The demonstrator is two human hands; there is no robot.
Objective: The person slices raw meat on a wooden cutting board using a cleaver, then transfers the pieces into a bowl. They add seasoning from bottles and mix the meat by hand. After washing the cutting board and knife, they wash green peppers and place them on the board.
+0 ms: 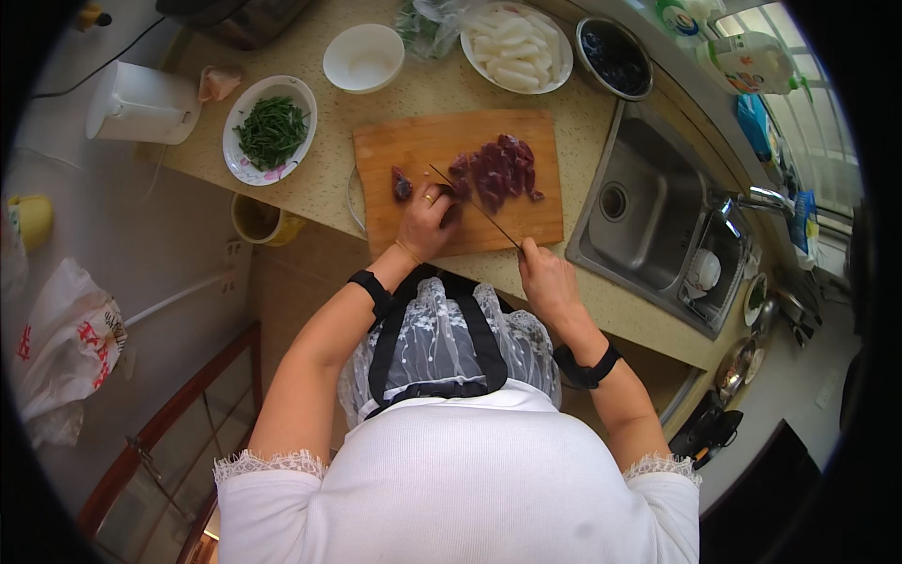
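A wooden cutting board (394,229) lies on the speckled counter before me. My right hand (550,278) grips the handle of a kitchen knife (495,223), seen almost edge-on, its blade slanting up and left across the board. Fingers bent, my left hand (428,222) presses on a piece of dark red meat (451,201) just left of the blade; the fingers hide most of that piece. Right of the blade lies a pile of sliced dark red meat (502,169). Another small chunk of meat (402,185) rests near the board's left side.
Behind the board stand a white bowl (363,60), a plate of white sliced pieces (518,53) and a metal bowl with dark contents (613,58). An oval dish of cut greens (271,134) and a white jug (144,103) are at left. A steel sink (645,197) is at right.
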